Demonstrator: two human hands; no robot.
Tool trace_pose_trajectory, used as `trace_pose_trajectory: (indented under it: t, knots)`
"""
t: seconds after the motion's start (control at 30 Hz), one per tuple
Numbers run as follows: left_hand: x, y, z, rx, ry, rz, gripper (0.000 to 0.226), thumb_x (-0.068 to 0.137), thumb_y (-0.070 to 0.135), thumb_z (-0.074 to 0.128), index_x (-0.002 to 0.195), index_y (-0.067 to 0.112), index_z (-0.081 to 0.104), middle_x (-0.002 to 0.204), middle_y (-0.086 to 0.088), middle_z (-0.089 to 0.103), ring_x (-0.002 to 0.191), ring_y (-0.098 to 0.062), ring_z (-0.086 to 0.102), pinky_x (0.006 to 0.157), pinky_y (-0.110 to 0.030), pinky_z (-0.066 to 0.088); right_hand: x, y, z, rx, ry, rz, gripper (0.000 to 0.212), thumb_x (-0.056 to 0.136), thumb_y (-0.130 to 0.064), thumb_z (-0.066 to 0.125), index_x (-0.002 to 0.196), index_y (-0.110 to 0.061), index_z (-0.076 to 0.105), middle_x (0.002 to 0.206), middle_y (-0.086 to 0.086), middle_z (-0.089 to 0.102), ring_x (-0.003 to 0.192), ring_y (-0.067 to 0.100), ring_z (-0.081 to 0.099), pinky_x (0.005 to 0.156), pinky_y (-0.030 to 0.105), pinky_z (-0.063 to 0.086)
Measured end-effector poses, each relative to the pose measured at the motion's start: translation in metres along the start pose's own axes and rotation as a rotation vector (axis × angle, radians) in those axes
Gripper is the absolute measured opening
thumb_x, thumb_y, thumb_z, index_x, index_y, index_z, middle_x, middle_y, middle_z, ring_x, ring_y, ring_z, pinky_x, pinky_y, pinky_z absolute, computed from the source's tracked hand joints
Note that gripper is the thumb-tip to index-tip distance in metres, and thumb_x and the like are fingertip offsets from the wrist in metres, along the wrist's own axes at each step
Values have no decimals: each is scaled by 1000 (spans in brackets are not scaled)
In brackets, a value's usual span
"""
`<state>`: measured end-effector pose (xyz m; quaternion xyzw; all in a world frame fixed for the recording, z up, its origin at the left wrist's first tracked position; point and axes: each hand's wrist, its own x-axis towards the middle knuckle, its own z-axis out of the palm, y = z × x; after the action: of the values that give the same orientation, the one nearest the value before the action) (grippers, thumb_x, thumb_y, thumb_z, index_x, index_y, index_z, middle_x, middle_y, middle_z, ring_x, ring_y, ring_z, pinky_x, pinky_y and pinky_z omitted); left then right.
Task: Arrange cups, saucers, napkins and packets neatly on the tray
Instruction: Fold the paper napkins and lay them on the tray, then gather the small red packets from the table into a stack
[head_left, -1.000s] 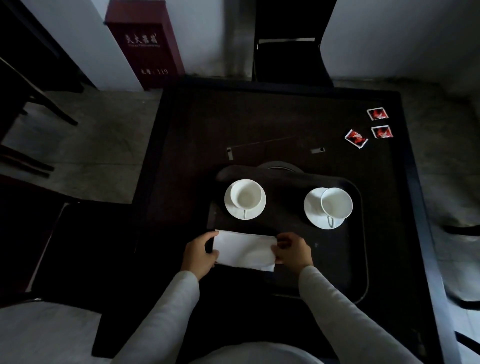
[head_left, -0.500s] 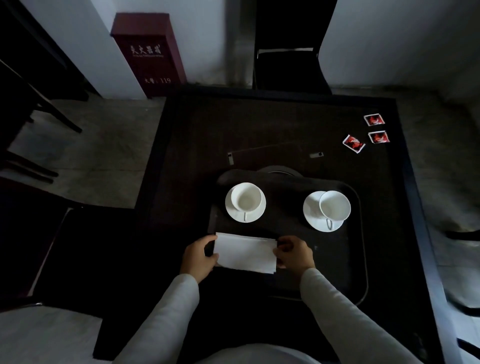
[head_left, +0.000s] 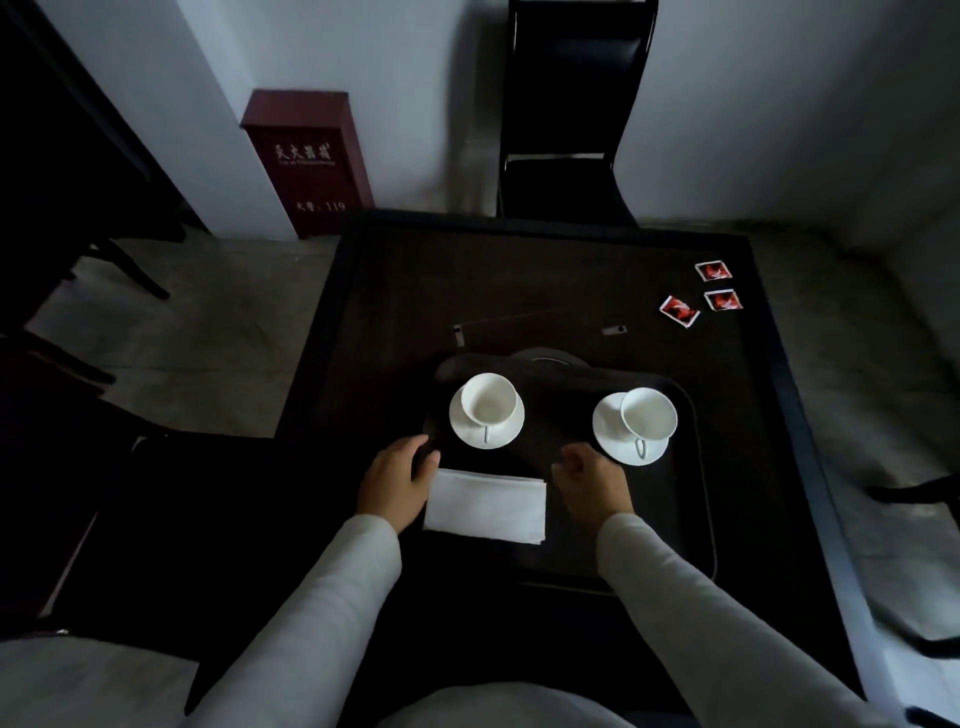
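A dark tray (head_left: 691, 499) lies on the black table. On it stand two white cups on saucers: the left cup (head_left: 488, 402) on its saucer (head_left: 485, 434), the right cup (head_left: 649, 418) on its saucer (head_left: 608, 431). A folded white napkin (head_left: 485, 505) lies flat on the tray in front of the left cup. My left hand (head_left: 397, 480) rests at the napkin's left edge, fingers loosely apart, holding nothing. My right hand (head_left: 592, 480) hovers just right of the napkin, fingers curled and empty. Three red packets (head_left: 698, 299) lie on the table at the far right.
A black chair (head_left: 566, 156) stands behind the table. A dark red box (head_left: 309, 161) stands on the floor by the wall at the back left. Two small grey tags (head_left: 613, 330) lie on the table beyond the tray. More chair parts sit at both sides.
Both hands have let go of the napkin, which now lies flat on the tray. The hands have drawn slightly apart and forward.
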<state>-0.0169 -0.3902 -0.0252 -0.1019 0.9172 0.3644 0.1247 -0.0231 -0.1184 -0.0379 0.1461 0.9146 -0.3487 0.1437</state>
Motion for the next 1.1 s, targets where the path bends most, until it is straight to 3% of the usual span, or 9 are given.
trace_pose_trajectory:
  t: [0.13, 0.37, 0.6, 0.77, 0.93, 1.1]
  knots:
    - [2, 24, -19, 73, 37, 141, 48, 101, 41, 53, 142, 16, 55, 147, -6, 56, 135, -29, 49, 109, -40, 41, -8, -26, -18, -84, 82, -153, 41, 93, -27, 68, 129, -10, 62, 120, 14, 69, 113, 33, 65, 96, 37, 49]
    - [-1, 69, -38, 60, 54, 328, 46, 102, 37, 53, 142, 14, 54, 147, -6, 56, 133, -28, 52, 109, -41, 43, -28, -59, -49, -146, 212, -233, 43, 94, -32, 66, 132, -14, 60, 129, 12, 66, 118, 33, 62, 97, 41, 50]
    - [-2, 109, -31, 12, 3, 470, 43, 99, 37, 56, 138, 17, 58, 142, -2, 59, 125, -25, 58, 104, -42, 48, -40, -60, -84, -113, 343, -195, 38, 92, -31, 68, 126, -15, 64, 122, 10, 69, 113, 28, 65, 97, 37, 50]
    - [2, 138, -6, 45, -21, 479, 44, 99, 38, 57, 137, 17, 59, 142, -4, 61, 128, -24, 58, 105, -33, 44, -32, -42, -119, -95, 359, -149, 37, 92, -33, 67, 127, -20, 62, 119, 6, 69, 109, 25, 65, 92, 34, 49]
    - [16, 175, 31, 51, -81, 424, 45, 98, 42, 57, 139, 23, 56, 139, 1, 61, 88, -13, 63, 90, -32, 54, 0, -10, -157, -68, 351, -123, 38, 92, -31, 66, 127, -18, 61, 111, 3, 69, 103, 22, 66, 82, 24, 43]
    - [41, 225, 76, 67, -117, 382, 46, 98, 40, 58, 140, 22, 56, 139, 0, 61, 81, -9, 60, 87, -28, 51, 48, 29, -197, -36, 286, -97, 41, 91, -33, 68, 129, -21, 61, 117, 3, 70, 103, 19, 69, 91, 30, 53]
